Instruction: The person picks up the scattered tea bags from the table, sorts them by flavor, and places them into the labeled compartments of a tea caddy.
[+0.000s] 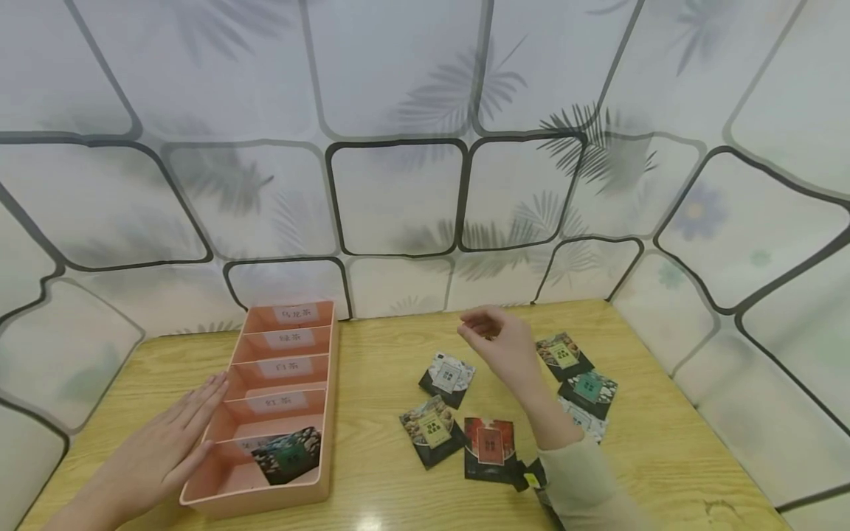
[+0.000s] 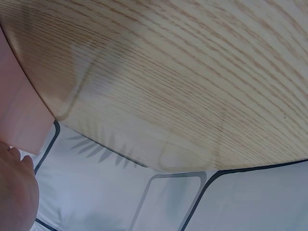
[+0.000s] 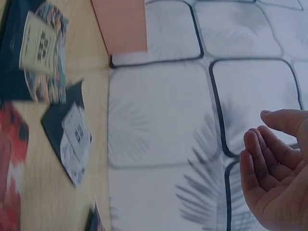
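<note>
My left hand (image 1: 156, 450) lies along the left side of the pink divided box (image 1: 324, 442), fingers straight and touching its wall. In the left wrist view only part of that hand (image 2: 17, 187) shows beside the pink wall. A green-and-black tea packet (image 1: 288, 456) leans in the box's nearest compartment. Over the table, my right hand (image 1: 501, 343) is raised with fingers loosely bent and nothing held, as the right wrist view of the hand (image 3: 274, 173) also shows. Below it lie a white-and-black packet (image 1: 448, 377), a yellow-labelled packet (image 1: 433, 431) and a red packet (image 1: 490, 448).
Right of the right arm lie another yellow-labelled packet (image 1: 564, 355), a green-labelled packet (image 1: 589, 392) and a whitish packet (image 1: 584, 419). One dark packet (image 1: 531, 476) is partly hidden by the sleeve. Paper labels (image 1: 288, 338) mark the box dividers. A patterned curtain (image 1: 398, 199) borders the wooden table (image 1: 372, 354).
</note>
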`<state>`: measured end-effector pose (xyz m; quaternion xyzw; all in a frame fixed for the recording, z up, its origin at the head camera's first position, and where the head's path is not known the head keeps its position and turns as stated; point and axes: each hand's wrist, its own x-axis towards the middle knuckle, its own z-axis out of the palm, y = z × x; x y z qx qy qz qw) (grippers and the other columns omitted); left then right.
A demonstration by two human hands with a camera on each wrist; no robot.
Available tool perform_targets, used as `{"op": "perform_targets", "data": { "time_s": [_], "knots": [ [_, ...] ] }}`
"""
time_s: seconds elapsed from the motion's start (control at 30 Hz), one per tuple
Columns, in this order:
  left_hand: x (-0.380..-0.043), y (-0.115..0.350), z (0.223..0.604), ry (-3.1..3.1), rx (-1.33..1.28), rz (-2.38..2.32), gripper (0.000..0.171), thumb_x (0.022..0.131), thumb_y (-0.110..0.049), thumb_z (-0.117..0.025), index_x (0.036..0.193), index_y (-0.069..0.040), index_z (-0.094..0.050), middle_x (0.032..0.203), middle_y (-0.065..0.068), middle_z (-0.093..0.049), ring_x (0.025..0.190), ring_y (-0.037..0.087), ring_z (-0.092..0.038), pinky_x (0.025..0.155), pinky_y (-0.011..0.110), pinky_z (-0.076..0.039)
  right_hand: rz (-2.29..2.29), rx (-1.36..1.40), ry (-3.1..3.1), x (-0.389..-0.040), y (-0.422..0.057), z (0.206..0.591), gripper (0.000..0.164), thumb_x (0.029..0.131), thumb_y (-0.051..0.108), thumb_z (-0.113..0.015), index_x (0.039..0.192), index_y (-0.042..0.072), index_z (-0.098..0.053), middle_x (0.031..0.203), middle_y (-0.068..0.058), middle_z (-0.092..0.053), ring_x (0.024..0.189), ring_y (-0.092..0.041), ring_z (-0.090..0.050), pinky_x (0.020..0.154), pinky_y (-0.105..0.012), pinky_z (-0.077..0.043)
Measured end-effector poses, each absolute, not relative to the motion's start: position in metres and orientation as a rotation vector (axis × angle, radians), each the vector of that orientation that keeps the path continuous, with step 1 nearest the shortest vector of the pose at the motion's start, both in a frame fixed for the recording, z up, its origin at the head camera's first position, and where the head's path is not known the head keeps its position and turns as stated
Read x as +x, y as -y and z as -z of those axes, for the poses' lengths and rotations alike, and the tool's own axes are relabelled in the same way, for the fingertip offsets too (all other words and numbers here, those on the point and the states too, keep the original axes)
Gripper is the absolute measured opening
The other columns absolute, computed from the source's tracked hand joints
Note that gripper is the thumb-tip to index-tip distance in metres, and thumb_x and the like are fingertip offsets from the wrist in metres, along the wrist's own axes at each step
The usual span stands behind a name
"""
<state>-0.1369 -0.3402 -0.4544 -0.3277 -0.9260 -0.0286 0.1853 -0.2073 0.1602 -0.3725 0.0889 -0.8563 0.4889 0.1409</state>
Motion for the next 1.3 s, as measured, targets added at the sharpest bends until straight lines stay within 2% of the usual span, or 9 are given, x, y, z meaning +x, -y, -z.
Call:
{"op": "perform_targets", "data": {
  "time_s": [0.07,0.3,0.53,0.63,0.83,1.0,1.17,1.23,1.3],
  "knots": [
    [-0.137,0.340,0.454,2.613,-0.921,0.078,0.081,0.103,-0.029,-0.066,0.169,-0.005,-0.025,0.180,-0.003,-0.008,0.164,-0.001,0.007,0.128,0.009,0.007,-1.434,0.224,2.462,-0.208,-0.172,0.371,0.017,0.098,0.011,-0.078,0.114,0.005,-0.078,0.105,-0.015,-0.078,0.092,-0.018,-0.073,0.082,-0.019,-0.059],
    [-0.137,0.341,0.455,2.610,-0.927,0.078,0.082,0.103,-0.029,-0.066,0.169,-0.005,-0.024,0.180,-0.003,-0.007,0.164,-0.001,0.007,0.128,0.009,0.007,-1.341,0.125,2.460,-0.208,-0.215,0.366,0.021,0.101,0.015,-0.074,0.119,0.003,-0.076,0.111,-0.018,-0.077,0.086,0.012,-0.062,0.082,-0.012,-0.055],
    [-0.136,0.340,0.454,2.616,-0.919,0.082,0.081,0.103,-0.028,-0.066,0.169,-0.005,-0.025,0.181,-0.003,-0.007,0.164,-0.001,0.007,0.128,0.008,0.007,-1.244,0.015,2.458,-0.204,-0.253,0.365,0.027,0.102,0.020,-0.074,0.121,0.002,-0.076,0.113,-0.021,-0.077,0.081,0.018,-0.058,0.077,-0.005,-0.050],
    [-0.136,0.340,0.453,2.615,-0.917,0.085,0.081,0.103,-0.028,-0.066,0.169,-0.004,-0.025,0.180,-0.003,-0.007,0.164,-0.001,0.007,0.128,0.008,0.007,-1.229,0.009,2.418,-0.202,-0.269,0.366,0.027,0.100,0.019,-0.076,0.120,0.001,-0.076,0.105,-0.011,-0.079,0.080,0.017,-0.060,0.074,-0.005,-0.051],
    [-0.136,0.339,0.453,2.601,-0.927,0.099,0.080,0.102,-0.026,-0.067,0.168,-0.003,-0.028,0.180,-0.003,-0.009,0.164,-0.001,0.005,0.128,0.009,0.006,-1.179,-0.069,2.407,-0.195,-0.300,0.369,0.027,0.100,0.019,-0.077,0.119,0.001,-0.077,0.088,0.033,-0.065,0.078,0.018,-0.059,0.073,-0.003,-0.050],
    [-0.135,0.339,0.453,2.589,-0.934,0.102,0.080,0.102,-0.026,-0.067,0.167,-0.002,-0.029,0.180,-0.002,-0.010,0.164,0.000,0.004,0.129,0.010,0.005,-1.129,-0.172,2.469,-0.189,-0.325,0.379,0.034,0.101,0.026,-0.075,0.122,0.000,-0.075,0.084,0.042,-0.057,0.077,0.020,-0.057,0.071,-0.004,-0.047],
    [-0.135,0.339,0.453,2.595,-0.926,0.096,0.080,0.102,-0.028,-0.067,0.168,-0.003,-0.028,0.180,-0.002,-0.010,0.164,-0.001,0.004,0.129,0.010,0.006,-1.093,-0.273,2.538,-0.183,-0.344,0.394,0.041,0.101,0.035,-0.074,0.124,0.001,-0.075,0.084,0.038,-0.060,0.077,0.019,-0.054,0.068,-0.007,-0.048],
    [-0.135,0.340,0.453,2.596,-0.926,0.094,0.080,0.102,-0.028,-0.067,0.168,-0.004,-0.027,0.180,-0.002,-0.010,0.164,0.000,0.005,0.129,0.010,0.006,-1.075,-0.310,2.563,-0.181,-0.350,0.400,0.042,0.101,0.036,-0.074,0.124,0.000,-0.074,0.088,0.027,-0.068,0.076,0.019,-0.053,0.066,-0.010,-0.049],
    [-0.136,0.340,0.453,2.594,-0.931,0.090,0.081,0.103,-0.028,-0.067,0.168,-0.004,-0.027,0.180,-0.001,-0.010,0.164,0.000,0.005,0.129,0.010,0.006,-1.045,-0.340,2.594,-0.179,-0.356,0.407,0.044,0.102,0.037,-0.073,0.125,-0.001,-0.074,0.094,0.009,-0.077,0.075,0.020,-0.051,0.064,-0.012,-0.049]
  ]
}}
